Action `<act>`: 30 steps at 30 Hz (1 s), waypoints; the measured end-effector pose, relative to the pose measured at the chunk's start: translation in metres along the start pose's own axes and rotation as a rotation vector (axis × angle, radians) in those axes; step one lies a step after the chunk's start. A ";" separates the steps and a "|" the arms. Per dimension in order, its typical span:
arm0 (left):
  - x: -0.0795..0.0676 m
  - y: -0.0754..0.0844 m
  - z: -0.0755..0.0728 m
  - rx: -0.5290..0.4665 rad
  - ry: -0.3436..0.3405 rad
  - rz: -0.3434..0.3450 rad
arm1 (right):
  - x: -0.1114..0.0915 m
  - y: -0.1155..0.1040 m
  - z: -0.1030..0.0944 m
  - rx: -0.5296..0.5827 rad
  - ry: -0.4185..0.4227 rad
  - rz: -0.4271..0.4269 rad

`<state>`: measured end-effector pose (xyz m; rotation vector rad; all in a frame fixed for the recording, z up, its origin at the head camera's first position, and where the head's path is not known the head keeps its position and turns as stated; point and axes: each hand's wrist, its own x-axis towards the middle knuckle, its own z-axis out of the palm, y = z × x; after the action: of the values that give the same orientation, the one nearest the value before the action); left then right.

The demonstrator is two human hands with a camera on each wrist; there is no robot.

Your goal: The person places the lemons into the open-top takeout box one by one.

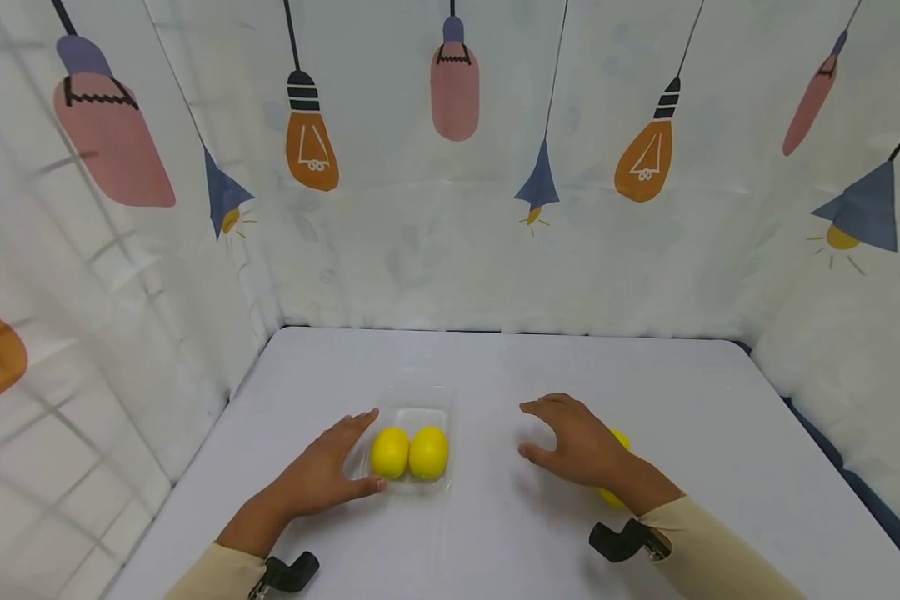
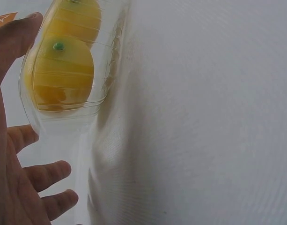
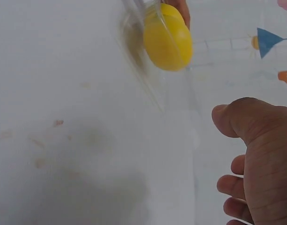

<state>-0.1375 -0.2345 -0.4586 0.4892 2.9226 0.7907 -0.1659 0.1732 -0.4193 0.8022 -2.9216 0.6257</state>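
Two yellow lemon-like fruits sit side by side in the near part of a clear plastic tray. A green stem nub shows on one of them. My left hand is at the tray's left side, fingers spread and thumb apart, with fingertips right at its wall. To the right of the tray, my right hand hovers over the table, its fingers loosely bent and nothing in them. Behind the right wrist, more yellow fruit shows on the table, mostly hidden by the forearm.
The white table stands against a cloth backdrop printed with hanging lamps and bulbs. A dark wrist mount sticks out from the left sleeve, and another mount from the right one.
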 end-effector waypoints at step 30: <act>0.001 0.001 0.000 -0.003 -0.009 -0.014 | -0.042 0.055 -0.020 -0.081 0.019 0.202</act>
<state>-0.1381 -0.2331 -0.4584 0.4701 2.9129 0.7892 -0.1586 0.2444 -0.4274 0.4941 -3.0112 0.5194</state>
